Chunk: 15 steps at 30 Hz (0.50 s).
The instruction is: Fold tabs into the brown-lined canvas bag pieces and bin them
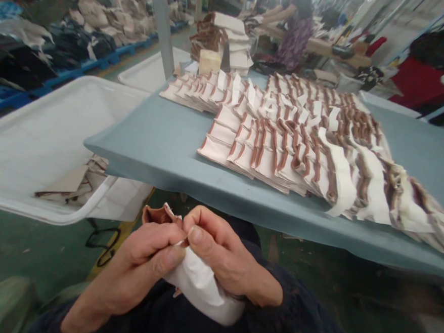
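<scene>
Close to my body, below the table's near edge, both hands pinch a piece of white fabric with a brown edge. My left hand is closed on it, thumb and forefinger at the brown edge. My right hand pinches the same edge right beside it, the fingertips of the two hands almost touching. A folded brown part of the piece sticks up behind my left fingers, and the white part hangs below my right hand. On the table lie rows of similar pale, brown-edged fabric pieces, overlapping, some with white strips.
A blue-grey table spans the space ahead. To the left stands a white plastic bin with some flat pieces inside. A stack of folded pale and brown material rises at the back. Further off, a person works at another table.
</scene>
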{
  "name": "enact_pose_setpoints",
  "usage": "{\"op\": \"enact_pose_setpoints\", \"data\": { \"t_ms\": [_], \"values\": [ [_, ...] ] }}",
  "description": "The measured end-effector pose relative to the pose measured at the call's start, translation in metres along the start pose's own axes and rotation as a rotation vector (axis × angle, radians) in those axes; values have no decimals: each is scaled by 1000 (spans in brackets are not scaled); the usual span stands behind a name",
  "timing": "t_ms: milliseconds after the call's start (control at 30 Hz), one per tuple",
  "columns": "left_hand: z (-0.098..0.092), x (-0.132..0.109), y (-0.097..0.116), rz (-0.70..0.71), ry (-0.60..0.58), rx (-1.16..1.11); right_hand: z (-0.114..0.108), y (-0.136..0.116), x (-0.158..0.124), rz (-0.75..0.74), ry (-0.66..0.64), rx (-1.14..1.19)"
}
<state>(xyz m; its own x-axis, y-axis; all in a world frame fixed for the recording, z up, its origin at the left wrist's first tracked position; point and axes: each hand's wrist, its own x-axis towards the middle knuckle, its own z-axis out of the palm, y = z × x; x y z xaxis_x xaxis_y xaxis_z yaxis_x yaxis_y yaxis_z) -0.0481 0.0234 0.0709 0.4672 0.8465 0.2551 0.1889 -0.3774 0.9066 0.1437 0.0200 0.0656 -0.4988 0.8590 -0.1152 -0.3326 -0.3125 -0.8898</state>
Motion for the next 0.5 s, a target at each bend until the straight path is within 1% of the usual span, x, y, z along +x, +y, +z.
{"op": "enact_pose_setpoints", "data": {
  "t_ms": [167, 267, 333, 400, 433, 500],
  "values": [
    [4, 9, 10, -15, -60, -21, -1, -7, -2, -47, 19, -44],
    [3, 12, 11, -36, -95, -3, -10, -8, -7, -64, 109, -101],
    [1, 12, 9, -51, -79, 13, -19, -6, -13, -73, 111, -95],
    [-3, 10, 3, -54, -43, 44, -29, -5, -21, -81, 87, -83],
    [-4, 10, 1, -57, -27, 66, -33, -4, -26, -74, 76, -104],
    [-5, 9, -2, -70, -3, 117, -39, -4, -37, -25, 90, -221]
  ]
}}
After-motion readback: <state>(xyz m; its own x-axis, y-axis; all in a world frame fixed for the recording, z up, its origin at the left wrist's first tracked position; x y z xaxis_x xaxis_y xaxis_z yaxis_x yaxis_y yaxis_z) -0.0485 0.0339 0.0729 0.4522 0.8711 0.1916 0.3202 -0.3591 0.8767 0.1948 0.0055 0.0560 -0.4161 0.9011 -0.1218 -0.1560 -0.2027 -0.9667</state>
